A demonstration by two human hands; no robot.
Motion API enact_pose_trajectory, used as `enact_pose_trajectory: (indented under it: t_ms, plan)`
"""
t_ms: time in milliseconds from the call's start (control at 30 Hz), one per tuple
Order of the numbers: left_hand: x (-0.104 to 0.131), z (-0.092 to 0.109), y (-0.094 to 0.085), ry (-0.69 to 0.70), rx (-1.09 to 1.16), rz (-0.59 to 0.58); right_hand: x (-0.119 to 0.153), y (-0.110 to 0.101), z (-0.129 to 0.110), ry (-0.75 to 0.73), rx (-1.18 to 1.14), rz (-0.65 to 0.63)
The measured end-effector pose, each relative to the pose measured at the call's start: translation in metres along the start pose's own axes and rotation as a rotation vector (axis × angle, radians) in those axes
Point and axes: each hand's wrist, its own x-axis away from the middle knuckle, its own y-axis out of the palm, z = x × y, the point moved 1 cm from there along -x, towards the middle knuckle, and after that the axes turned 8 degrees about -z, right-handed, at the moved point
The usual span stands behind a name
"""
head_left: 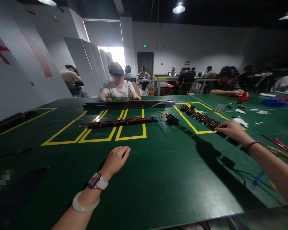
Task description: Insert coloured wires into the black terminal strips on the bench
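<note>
Carefully now: my right hand [231, 129] rests loosely curled on the long black strip [203, 118] lying diagonally on the green table [158, 179]; a careless tug could snag its trailing wires. It looks slim, dark and segmented. My left hand [115, 159] lies half-curled, holding nothing.

Dim hall; ceiling lamps [179, 8] and a glaring far window [115, 54] light it. Edges bend and blur; arm shadows fall right.

Long black connector strip [204, 119], flat, diagonal on table
</note>
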Motion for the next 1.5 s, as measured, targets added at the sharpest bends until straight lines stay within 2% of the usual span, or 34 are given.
enact_pose_trajectory:
  t_ms: [133, 200, 233, 400, 567, 767, 900, 1000, 1100, 1233, 1367, 1500]
  plan:
    - [0.000, 0.001, 0.001, 0.031, -0.018, 0.030, 0.004, -0.022, -0.057, -0.136, -0.065, 0.112]
    - [0.001, 0.001, 0.001, 0.029, -0.018, 0.056, 0.007, -0.020, -0.093, -0.223, -0.206, 0.097]
    - [0.001, 0.001, 0.000, 0.030, -0.021, 0.073, 0.008, -0.016, -0.113, -0.272, -0.262, 0.051]
    - [0.004, 0.007, -0.006, 0.123, -0.088, 0.179, 0.016, 0.028, -0.215, -0.530, -0.445, -0.157]
    - [0.008, 0.012, -0.009, 0.195, -0.156, 0.278, 0.020, 0.082, -0.304, -0.691, -0.460, -0.411]
    - [0.007, 0.010, -0.006, 0.158, -0.156, 0.289, 0.024, 0.134, -0.385, -0.867, -0.372, -0.476]
    - [0.004, 0.005, -0.005, 0.110, -0.109, 0.288, 0.026, 0.152, -0.419, -0.916, -0.342, -0.536]
    - [0.002, 0.002, -0.005, 0.077, -0.053, 0.291, 0.024, 0.146, -0.422, -0.961, -0.343, -0.540]
    - [0.001, 0.000, -0.004, 0.062, -0.017, 0.278, 0.015, 0.128, -0.398, -1.000, -0.440, -0.517]
    - [0.001, 0.001, -0.001, 0.038, 0.017, 0.219, 0.009, 0.107, -0.332, -0.819, -0.661, -0.549]
    - [0.001, 0.000, 0.001, 0.000, 0.041, 0.157, 0.025, 0.101, -0.263, -0.643, -0.685, -0.592]
    - [0.000, -0.001, 0.001, -0.034, 0.049, 0.134, 0.045, 0.104, -0.219, -0.555, -0.716, -0.723]
